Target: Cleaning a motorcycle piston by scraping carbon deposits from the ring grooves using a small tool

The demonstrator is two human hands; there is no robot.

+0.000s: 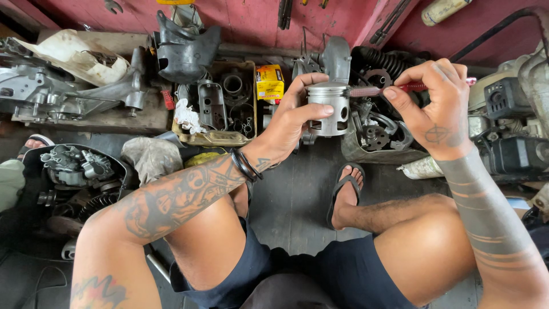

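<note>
One grey metal piston (329, 109) is held upright in the air above the dark floor (297, 194), in front of the person's knees. The left hand (291, 123) has its grip closed around the piston's left side, thumb across the front of the skirt and fingers curled over the crown. Just to the right, the right hand (437, 109) pinches a thin red-handled tool (400, 88) in a closed grip, and the tool's tip touches the piston's upper ring groove. Below, a sandalled foot (346, 191) rests on the floor. Behind the piston, along the red wall's foot, lie engine castings (63, 94), a shallow tray of parts (220, 106) with a small yellow box (270, 83) at its right edge, and a black engine (512, 143) at the far right.
</note>
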